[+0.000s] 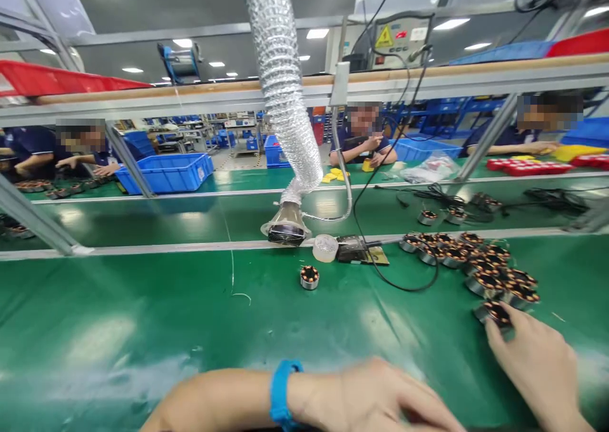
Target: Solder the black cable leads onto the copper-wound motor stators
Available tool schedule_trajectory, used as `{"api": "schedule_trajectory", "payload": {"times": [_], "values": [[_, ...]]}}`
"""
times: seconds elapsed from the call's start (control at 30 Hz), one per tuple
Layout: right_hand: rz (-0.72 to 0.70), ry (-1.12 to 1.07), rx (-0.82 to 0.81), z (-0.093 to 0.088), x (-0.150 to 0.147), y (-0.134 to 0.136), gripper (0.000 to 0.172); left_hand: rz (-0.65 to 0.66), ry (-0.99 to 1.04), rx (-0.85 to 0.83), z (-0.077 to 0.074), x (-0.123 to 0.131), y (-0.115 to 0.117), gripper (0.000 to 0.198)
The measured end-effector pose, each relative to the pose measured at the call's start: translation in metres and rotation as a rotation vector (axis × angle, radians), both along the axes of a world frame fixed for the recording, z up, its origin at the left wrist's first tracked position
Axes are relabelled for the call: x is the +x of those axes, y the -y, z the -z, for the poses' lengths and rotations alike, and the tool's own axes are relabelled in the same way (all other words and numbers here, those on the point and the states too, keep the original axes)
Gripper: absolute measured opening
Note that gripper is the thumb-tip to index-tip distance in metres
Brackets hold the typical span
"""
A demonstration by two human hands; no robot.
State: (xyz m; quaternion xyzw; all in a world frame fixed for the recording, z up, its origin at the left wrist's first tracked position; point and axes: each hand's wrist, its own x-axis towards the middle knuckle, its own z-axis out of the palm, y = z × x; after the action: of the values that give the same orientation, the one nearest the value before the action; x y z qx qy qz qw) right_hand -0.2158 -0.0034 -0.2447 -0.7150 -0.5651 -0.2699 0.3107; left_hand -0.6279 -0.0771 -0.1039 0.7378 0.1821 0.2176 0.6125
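Note:
At the right, my right hand [537,356] has its thumb and fingers around a motor stator [495,314], a metal ring with copper windings, low over the green mat or resting on it. Just behind it lies a group of similar stators [483,283]. My left hand [385,394], below a blue wristband [284,394], reaches across the bottom of the view. Its fingertips run out of the picture, so whether it holds anything is hidden. A single stator [309,278] stands by itself near the middle of the mat.
A silver flexible duct [280,70] hangs down to a hood [287,226]. Beside it are a round translucent tub [325,248] and a dark tool [352,249] with a black cable [404,288]. Co-workers sit beyond the rail, near a blue bin [171,173].

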Motion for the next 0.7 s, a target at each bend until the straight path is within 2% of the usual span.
{"api": "schedule_trajectory", "payload": {"times": [0.07,0.17,0.23,0.3,0.37,0.43,0.57,0.7], "values": [[-0.018,0.010,0.014,-0.007,-0.009,0.004,0.035,-0.140,-0.064,0.080,0.011,-0.020,-0.020,0.038],[-0.050,-0.020,-0.016,-0.014,-0.016,0.009,0.033,-0.435,-0.224,0.129,0.050,-0.056,-0.045,0.034],[-0.064,-0.057,-0.036,-0.015,-0.017,0.012,0.034,-0.586,-0.253,0.064,0.077,-0.077,-0.058,0.039],[-0.076,-0.076,-0.043,-0.011,-0.022,0.016,0.036,-0.668,-0.247,-0.013,0.096,-0.091,-0.067,0.043],[-0.178,-0.144,-0.053,-0.005,-0.037,0.024,0.036,-0.695,-0.230,-0.032,0.103,-0.095,-0.069,0.045],[-0.254,-0.176,-0.073,0.000,-0.064,0.034,0.035,-0.660,-0.214,-0.020,0.104,-0.090,-0.066,0.043],[-0.505,-0.382,-0.219,0.002,-0.141,0.054,0.023,-0.547,-0.230,-0.104,0.103,-0.063,-0.061,0.041],[-0.754,-0.571,-0.408,-0.009,-0.212,0.061,0.021,-0.573,-0.224,-0.237,0.107,-0.052,-0.065,0.052]]}}
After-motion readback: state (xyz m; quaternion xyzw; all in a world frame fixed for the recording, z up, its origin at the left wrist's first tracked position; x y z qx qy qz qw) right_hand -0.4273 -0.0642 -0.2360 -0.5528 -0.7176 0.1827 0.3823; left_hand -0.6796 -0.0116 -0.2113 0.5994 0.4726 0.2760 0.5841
